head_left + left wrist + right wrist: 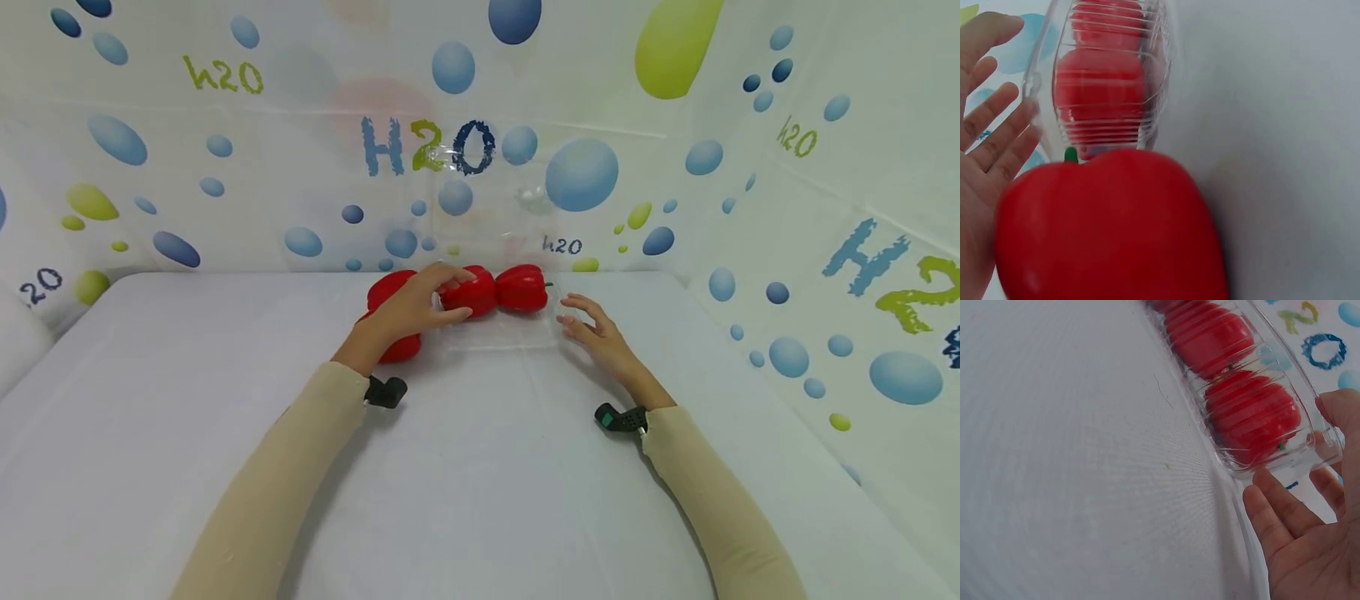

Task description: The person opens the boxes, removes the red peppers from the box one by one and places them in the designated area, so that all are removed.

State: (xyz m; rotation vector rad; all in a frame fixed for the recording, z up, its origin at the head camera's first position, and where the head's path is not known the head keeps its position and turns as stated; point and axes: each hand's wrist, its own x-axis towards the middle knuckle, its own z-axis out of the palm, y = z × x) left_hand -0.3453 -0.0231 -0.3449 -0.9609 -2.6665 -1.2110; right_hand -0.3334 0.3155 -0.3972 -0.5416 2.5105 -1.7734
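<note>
A clear plastic clamshell container (pixel 517 335) lies at the back of the table with red bell peppers (pixel 522 288) in a row inside it. My left hand (pixel 408 307) is at its left end, fingers spread and partly in front of the peppers. In the left wrist view those fingertips meet the container's edge, and a large red bell pepper (pixel 1110 231) sits outside, close to the palm. My right hand (pixel 603 343) is at the right end. In the right wrist view its thumb (pixel 1341 409) and loosely bent fingers lie around the container's corner, touching or very near it.
Loose red bell peppers (pixel 401 348) lie left of the container, partly behind my left hand and wrist. A patterned curtain (pixel 300 167) rises right behind the table (pixel 480 467). Another curtain panel (pixel 825 208) stands along the right side.
</note>
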